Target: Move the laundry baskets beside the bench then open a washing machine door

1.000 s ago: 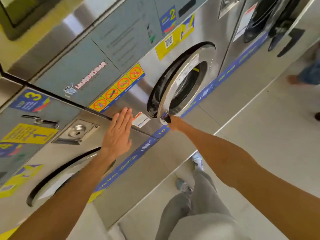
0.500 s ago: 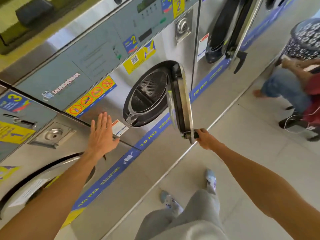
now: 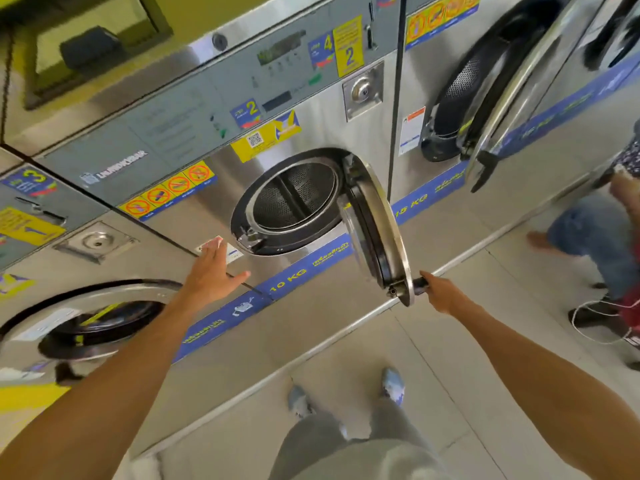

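- head view: the laundry baskets and the bench were nowhere in frame.
- the right hand [image 3: 441,295], at centre right, was closed around the black handle [image 3: 419,285] at the rim of the washing machine door [image 3: 379,226]; its fingertips were hidden behind the handle and the door edge.
- that door stood swung out, edge-on to the camera, so its glass was hard to make out; the perforated drum [image 3: 294,197] showed in the middle of the frame, partly cut by the door on its right.
- the left hand [image 3: 211,275], left of centre, was flat and spread with fingers together and thumb out, against the steel front just below and left of the drum opening; it covered part of a small white sticker [image 3: 232,252].
- the control panel [image 3: 277,64] text in the upper middle was blurred; only the large "2" labels could be read.
- at lower left, a closed machine door [image 3: 93,323] was cut off by the frame edge and crossed by the left forearm.
- at upper right, another open door [image 3: 498,98] ran out of frame.
- at the right edge, a seated person's legs [image 3: 588,233] were blurred and cropped, near a white cable [image 3: 595,323] on the floor.
- at the bottom, the wearer's grey trousers [image 3: 346,445] hid most of both shoes.
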Demonstrator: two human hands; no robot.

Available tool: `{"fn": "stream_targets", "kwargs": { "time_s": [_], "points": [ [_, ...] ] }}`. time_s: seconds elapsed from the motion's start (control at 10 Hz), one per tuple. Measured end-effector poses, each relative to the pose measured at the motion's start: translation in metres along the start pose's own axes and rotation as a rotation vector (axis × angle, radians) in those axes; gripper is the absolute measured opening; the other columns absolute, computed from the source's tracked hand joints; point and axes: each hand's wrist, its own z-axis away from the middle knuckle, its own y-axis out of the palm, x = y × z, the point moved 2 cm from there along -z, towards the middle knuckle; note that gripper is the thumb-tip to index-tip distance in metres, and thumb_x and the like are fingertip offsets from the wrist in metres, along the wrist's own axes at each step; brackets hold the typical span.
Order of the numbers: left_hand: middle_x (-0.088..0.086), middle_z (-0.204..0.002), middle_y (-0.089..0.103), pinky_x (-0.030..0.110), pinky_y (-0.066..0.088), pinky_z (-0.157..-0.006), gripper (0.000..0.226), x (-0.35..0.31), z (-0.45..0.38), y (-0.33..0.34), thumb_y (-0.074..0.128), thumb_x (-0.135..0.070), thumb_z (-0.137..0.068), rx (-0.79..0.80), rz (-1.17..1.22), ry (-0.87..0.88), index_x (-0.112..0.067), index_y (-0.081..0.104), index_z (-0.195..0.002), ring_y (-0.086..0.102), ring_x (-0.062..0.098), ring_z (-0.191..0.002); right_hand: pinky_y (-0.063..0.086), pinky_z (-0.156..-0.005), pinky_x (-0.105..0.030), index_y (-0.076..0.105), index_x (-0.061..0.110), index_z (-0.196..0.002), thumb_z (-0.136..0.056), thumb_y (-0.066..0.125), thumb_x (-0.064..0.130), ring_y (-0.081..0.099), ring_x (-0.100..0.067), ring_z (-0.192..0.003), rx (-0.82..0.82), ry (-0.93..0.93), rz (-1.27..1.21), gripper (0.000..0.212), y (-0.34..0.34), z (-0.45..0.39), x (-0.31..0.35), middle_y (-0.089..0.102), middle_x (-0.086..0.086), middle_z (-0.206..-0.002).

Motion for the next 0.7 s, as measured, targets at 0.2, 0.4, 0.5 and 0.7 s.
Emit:
{"fn": "stream_targets", "kwargs": {
  "time_s": [0.2, 0.4, 0.5, 0.7],
  "points": [
    [0.016, -0.164, 0.013, 0.044, 0.02, -0.12, 0.095, -0.022, 0.038, 0.021, 0.063, -0.051, -0.088, -0.012, 0.087, -0.104, -0.006, 0.013, -0.156, 0.016, 0.031, -0.151, 0.042, -0.108, -0.038, 0.033, 0.01, -0.154, -0.098, 0.037, -0.003, 0.052, -0.036, -0.132, 0.036, -0.084, 0.091, 0.058, -0.011, -0.002, -0.003, 0.051, -0.021, -0.145],
    [0.02, -0.16, 0.025, 0.044, 0.026, -0.118, 0.09, -0.016, 0.082, 0.036, 0.067, -0.047, -0.088, -0.027, 0.119, -0.118, -0.004, 0.023, -0.153, 0.026, 0.034, -0.146, 0.036, -0.114, -0.04, 0.019, 0.005, -0.158, -0.103, 0.042, 0.004, 0.043, -0.035, -0.14, 0.096, -0.144, 0.152, 0.06, -0.014, 0.014, -0.003, 0.037, -0.017, -0.156],
    [0.018, -0.161, 0.023, 0.044, 0.025, -0.118, 0.089, -0.008, 0.108, 0.046, 0.062, -0.052, -0.089, -0.009, 0.118, -0.153, -0.006, 0.023, -0.153, 0.024, 0.032, -0.148, 0.035, -0.113, -0.041, 0.022, 0.003, -0.156, -0.105, 0.043, 0.017, 0.04, -0.034, -0.14, 0.072, -0.184, 0.221, 0.058, -0.017, 0.029, -0.002, 0.034, -0.016, -0.156],
    [0.016, -0.155, 0.035, 0.044, 0.031, -0.115, 0.086, 0.001, 0.166, 0.063, 0.061, -0.056, -0.088, -0.067, 0.1, -0.158, -0.006, 0.031, -0.15, 0.033, 0.032, -0.143, 0.037, -0.112, -0.04, 0.029, 0.009, -0.154, -0.103, 0.045, 0.025, 0.04, -0.031, -0.141, 0.002, -0.291, 0.4, 0.055, -0.012, 0.084, 0.014, 0.034, -0.01, -0.157]
  ]
}}
